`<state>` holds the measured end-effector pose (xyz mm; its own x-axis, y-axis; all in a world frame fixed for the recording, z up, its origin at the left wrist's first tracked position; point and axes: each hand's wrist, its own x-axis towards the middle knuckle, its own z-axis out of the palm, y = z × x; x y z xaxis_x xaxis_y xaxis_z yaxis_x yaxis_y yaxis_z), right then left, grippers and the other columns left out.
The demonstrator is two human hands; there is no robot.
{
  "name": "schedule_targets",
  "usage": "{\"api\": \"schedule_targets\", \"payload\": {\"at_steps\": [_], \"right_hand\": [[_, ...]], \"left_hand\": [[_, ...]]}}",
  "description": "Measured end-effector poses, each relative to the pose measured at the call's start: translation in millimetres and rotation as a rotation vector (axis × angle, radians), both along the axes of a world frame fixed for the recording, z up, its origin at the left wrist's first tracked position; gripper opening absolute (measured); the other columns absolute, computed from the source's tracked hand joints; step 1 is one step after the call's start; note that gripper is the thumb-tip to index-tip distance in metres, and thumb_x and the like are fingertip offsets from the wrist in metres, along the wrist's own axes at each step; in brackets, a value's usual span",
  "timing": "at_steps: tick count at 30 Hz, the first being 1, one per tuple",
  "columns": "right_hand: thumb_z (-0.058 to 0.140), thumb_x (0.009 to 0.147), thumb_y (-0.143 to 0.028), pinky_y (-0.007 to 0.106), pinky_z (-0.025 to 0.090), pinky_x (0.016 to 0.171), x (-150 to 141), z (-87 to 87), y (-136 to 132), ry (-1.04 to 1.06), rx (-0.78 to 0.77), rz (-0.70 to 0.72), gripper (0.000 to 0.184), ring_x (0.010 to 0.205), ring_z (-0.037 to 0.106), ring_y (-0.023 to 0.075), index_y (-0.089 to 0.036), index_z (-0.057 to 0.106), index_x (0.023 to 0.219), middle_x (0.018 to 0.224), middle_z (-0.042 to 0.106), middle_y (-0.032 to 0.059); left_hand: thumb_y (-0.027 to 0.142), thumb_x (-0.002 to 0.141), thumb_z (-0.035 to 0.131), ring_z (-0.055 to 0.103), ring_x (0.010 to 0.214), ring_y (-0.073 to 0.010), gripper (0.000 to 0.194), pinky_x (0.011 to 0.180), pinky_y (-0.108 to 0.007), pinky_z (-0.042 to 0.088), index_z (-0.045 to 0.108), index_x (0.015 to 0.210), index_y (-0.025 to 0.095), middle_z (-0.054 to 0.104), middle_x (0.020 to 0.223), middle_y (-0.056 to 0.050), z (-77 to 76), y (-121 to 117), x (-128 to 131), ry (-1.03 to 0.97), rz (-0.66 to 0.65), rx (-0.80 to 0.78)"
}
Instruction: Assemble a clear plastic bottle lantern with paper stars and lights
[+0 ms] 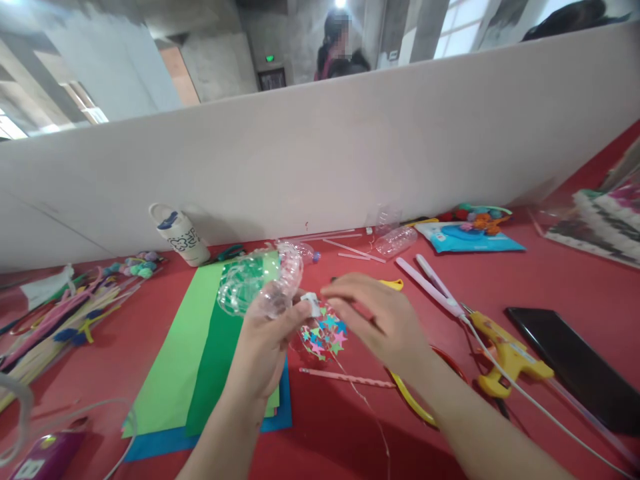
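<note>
My left hand [273, 330] is closed around a clear ribbed plastic piece [290, 267] that looks cut from a bottle. Between its thumb and fingers sits a small white box [311, 305]. A thin wire [367, 403] trails from near the box toward the table's front edge. Just right of the box, my right hand [380, 313] hovers with fingers bent and the thumb a little apart; I see nothing held in it. Below and between the hands lie colourful star shapes [325, 337]. More looped clear plastic [237, 287] extends left of my left hand.
Green sheets [175, 353] lie at left. A pink pencil [345, 378], yellow-handled scissors [413, 400], a yellow glue gun [515, 360], a lilac straightener [430, 287] and a black phone [575, 367] lie around the right arm. A tumbler [183, 237] stands by the white partition [320, 153].
</note>
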<state>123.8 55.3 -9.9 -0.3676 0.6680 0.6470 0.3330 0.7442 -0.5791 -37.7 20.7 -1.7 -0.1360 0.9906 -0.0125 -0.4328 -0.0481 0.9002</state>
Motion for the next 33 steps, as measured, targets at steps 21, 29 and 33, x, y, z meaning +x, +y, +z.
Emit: {"api": "schedule_targets", "payload": {"at_steps": [21, 29, 33], "right_hand": [[0.054, 0.089, -0.034, 0.040, 0.052, 0.079, 15.9, -90.7, 69.1, 0.219, -1.080, -0.077, 0.032, 0.095, 0.060, 0.0193, -0.017, 0.054, 0.116, 0.115, 0.058, 0.0073], [0.054, 0.089, -0.034, 0.041, 0.051, 0.081, 19.6, -91.5, 72.4, 0.480, -1.237, -0.046, 0.032, 0.097, 0.059, 0.0199, -0.016, 0.053, 0.117, 0.116, 0.057, 0.0077], [0.054, 0.089, -0.034, 0.041, 0.052, 0.080, 18.8, -85.4, 70.1, 0.502, -1.240, -0.018, 0.032, 0.096, 0.060, 0.0197, -0.016, 0.054, 0.116, 0.116, 0.058, 0.0076]], "left_hand": [[0.013, 0.067, 0.072, 0.061, 0.062, -0.0086, 0.016, 0.057, -0.016, 0.052, 0.059, 0.075, 0.016, 0.063, 0.071, 0.001, 5.4, 5.4, -19.2, -0.039, 0.001, 0.022], [0.015, 0.064, 0.074, 0.061, 0.062, -0.0100, 0.018, 0.055, -0.017, 0.053, 0.061, 0.074, 0.017, 0.063, 0.071, 0.001, 2.1, 9.2, -17.6, -0.023, 0.028, -0.013], [0.015, 0.062, 0.075, 0.061, 0.063, -0.0100, 0.019, 0.056, -0.017, 0.053, 0.061, 0.075, 0.016, 0.062, 0.072, 0.001, 0.9, 9.1, -18.6, -0.014, 0.050, -0.031]]}}
